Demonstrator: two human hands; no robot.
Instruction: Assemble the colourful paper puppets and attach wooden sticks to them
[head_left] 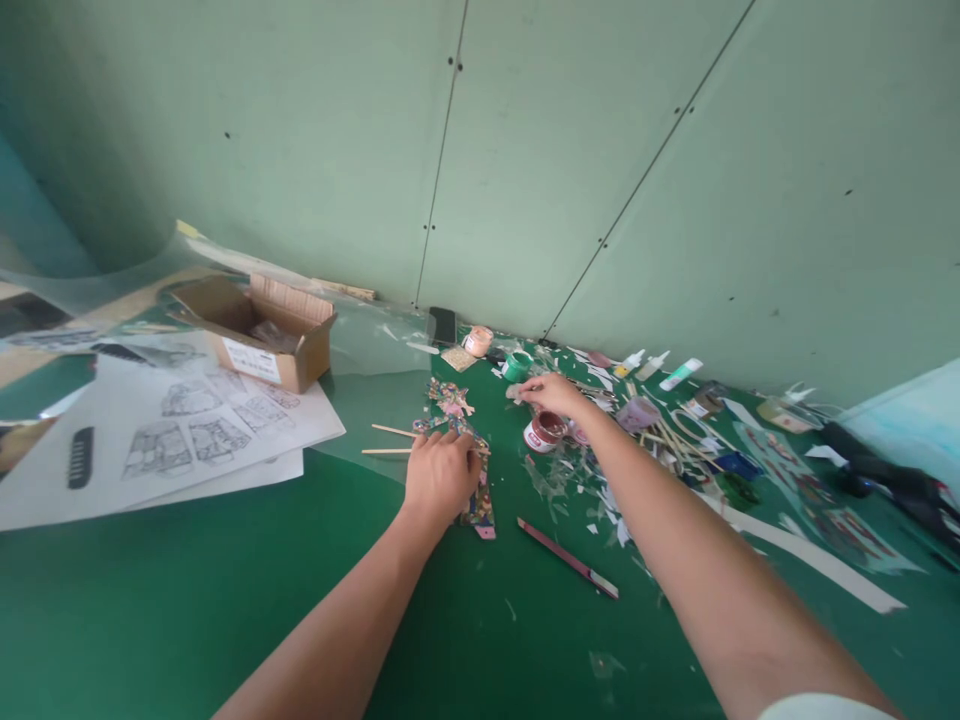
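My left hand [441,474] lies curled on a colourful cut-out paper figure [459,412] on the green table [225,600], pressing it down. Two thin wooden sticks [390,440] poke out to its left. My right hand [551,393] reaches farther back and pinches a small pale piece just above an open jar of red paint [545,431]. A green paint pot [517,365] stands beyond that hand.
A pink craft knife [568,558] lies near the front. Paper scraps, sticks and glue bottles [645,364] clutter the right side. An open cardboard box [255,330], printed line drawings [187,430] and clear plastic sheet sit left. A phone [443,325] leans by the wall.
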